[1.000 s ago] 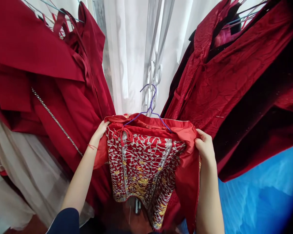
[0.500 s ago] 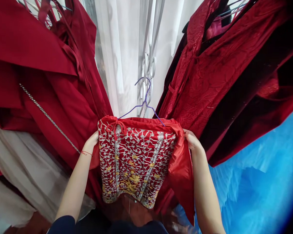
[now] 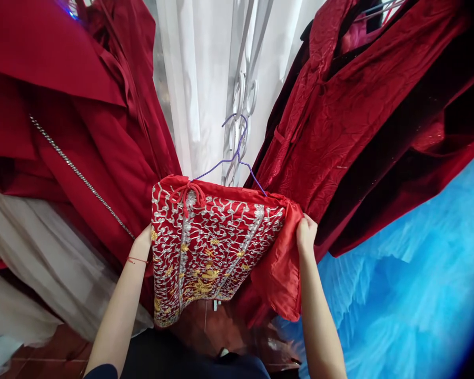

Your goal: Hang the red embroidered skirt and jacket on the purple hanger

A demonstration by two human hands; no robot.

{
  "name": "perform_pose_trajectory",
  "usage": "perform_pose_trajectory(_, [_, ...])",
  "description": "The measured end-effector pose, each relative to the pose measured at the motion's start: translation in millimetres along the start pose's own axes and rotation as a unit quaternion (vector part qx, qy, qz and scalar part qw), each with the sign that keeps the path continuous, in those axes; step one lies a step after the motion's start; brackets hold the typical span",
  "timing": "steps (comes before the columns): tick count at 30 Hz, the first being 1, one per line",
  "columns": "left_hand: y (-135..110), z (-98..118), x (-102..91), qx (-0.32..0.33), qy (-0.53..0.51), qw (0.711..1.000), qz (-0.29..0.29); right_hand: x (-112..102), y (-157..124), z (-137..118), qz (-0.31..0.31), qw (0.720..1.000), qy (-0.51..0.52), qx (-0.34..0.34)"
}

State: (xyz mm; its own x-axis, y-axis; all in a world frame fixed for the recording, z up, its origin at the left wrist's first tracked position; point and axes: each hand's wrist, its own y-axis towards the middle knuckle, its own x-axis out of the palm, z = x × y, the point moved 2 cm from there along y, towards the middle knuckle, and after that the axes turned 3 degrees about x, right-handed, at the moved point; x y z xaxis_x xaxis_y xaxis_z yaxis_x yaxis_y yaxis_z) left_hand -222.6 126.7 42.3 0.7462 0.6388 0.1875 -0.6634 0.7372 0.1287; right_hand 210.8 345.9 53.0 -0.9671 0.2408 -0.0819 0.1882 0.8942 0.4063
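An embroidered red skirt (image 3: 211, 242) with silver and gold patterning hangs before me on a purple wire hanger (image 3: 237, 153). A red cord bow (image 3: 189, 196) is tied near its waistband's left end. My left hand (image 3: 144, 239) grips the skirt's left edge, with the fingers hidden behind the cloth. At the right, my right hand (image 3: 307, 231) is closed on the edge of the plain red satin panel (image 3: 278, 266), which hangs folded away from the embroidered face. The hanger's hook shows above the waistband, in front of white rings.
Dark red garments (image 3: 95, 152) hang at the left, one with a silver chain trim (image 3: 79, 173). Patterned red dresses (image 3: 339, 142) hang at the right, above blue ruffled fabric (image 3: 398, 284). White curtain cloth (image 3: 197, 79) is behind. Red-brown floor tiles (image 3: 43, 355) show below.
The skirt has tilted, its lower edge swinging toward the left. My right hand has moved slightly down, and the satin panel has come inward. Both hands keep their hold.
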Motion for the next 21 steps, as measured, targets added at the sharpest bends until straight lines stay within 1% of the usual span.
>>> perform_pose_trajectory(1, [2,3,0.6,0.003,-0.017,1.0,-0.004,-5,-4,-5,0.008,1.0,0.008,0.002])
perform_pose_trajectory(3, [6,12,4.9,0.039,-0.053,0.998,-0.01,-15,-11,-18,-0.002,1.0,0.01,0.004])
perform_pose_trajectory(4, [8,17,8.3,0.072,-0.061,0.996,-0.008,-19,-14,-24,-0.013,1.0,0.004,0.004])
perform_pose_trajectory(6, [9,24,16.0,0.15,-0.042,0.988,0.022,-28,-18,-37,-0.015,1.0,-0.019,0.001])
perform_pose_trajectory(7, [9,26,19.8,0.181,-0.019,0.982,0.048,-33,-20,-43,0.002,1.0,-0.03,-0.004])
perform_pose_trajectory(9, [7,26,26.7,0.22,0.017,0.971,0.092,-44,-25,-55,0.056,0.997,-0.045,-0.025])
perform_pose_trajectory(12, [5,19,33.6,0.245,0.031,0.962,0.119,-64,-37,-68,0.143,0.986,-0.057,-0.07])
perform_pose_trajectory(18, [5,6,41.9,0.238,0.025,0.964,0.115,-108,-66,-94,0.248,0.96,-0.06,-0.116])
perform_pose_trajectory(19, [4,5,42.9,0.243,0.029,0.961,0.126,-116,-72,-100,0.277,0.952,-0.057,-0.115])
perform_pose_trajectory(20, [3,4,43.6,0.25,0.037,0.957,0.141,-122,-78,-104,0.292,0.95,-0.049,-0.1])
perform_pose_trajectory(21, [2,3,44.0,0.255,0.047,0.953,0.159,-127,-85,-108,0.291,0.953,-0.039,-0.076])
